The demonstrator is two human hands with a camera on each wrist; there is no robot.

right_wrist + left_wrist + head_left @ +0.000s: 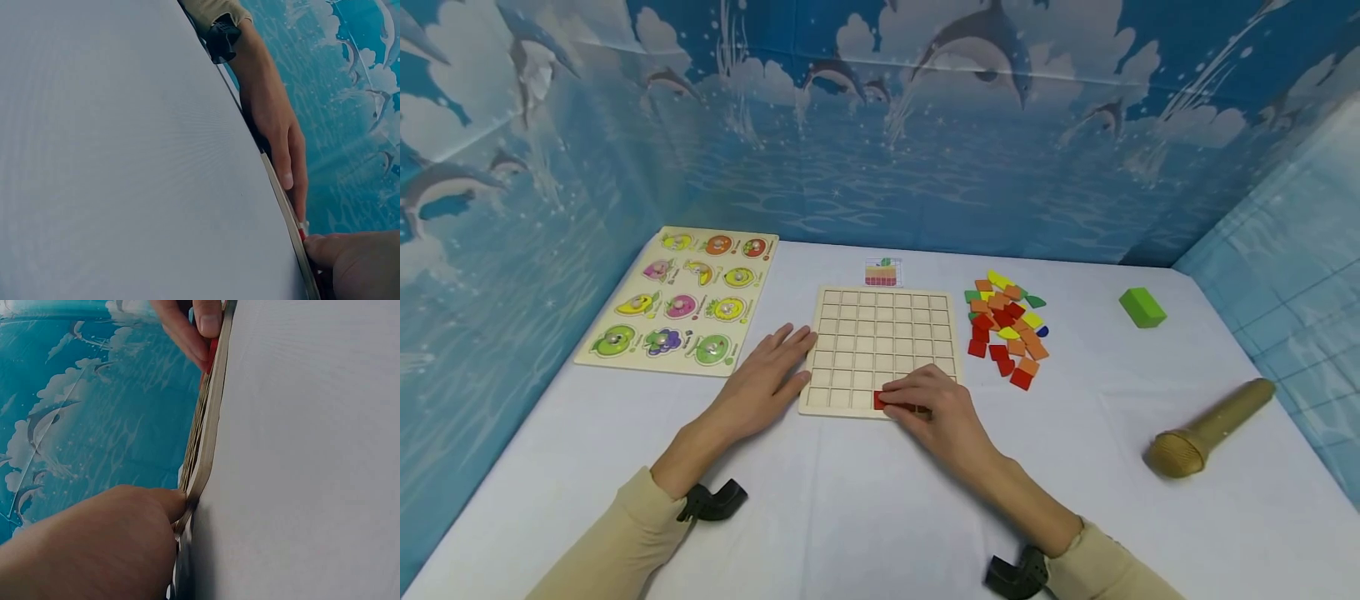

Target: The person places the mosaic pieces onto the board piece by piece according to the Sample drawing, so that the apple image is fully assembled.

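A square wooden grid board [853, 342] lies flat on the white table before me. My left hand [758, 382] rests at its left edge, fingers extended and the thumb near the lower left corner. Over the front row, my right hand [938, 412] pinches a red square tile [878, 401] between thumb and fingers, low over a cell right of the middle. More red shows beneath that hand, mostly hidden by it. In the left wrist view the red tile [212, 355] stands at the board's edge by the right fingertips.
Right of the board lies a loose heap of coloured tiles [1000, 323]. A small picture card [883, 272] sits behind the board. At the left is a fruit puzzle board [694, 290]. Farther right are a green block [1142, 307] and a gold microphone [1213, 427].
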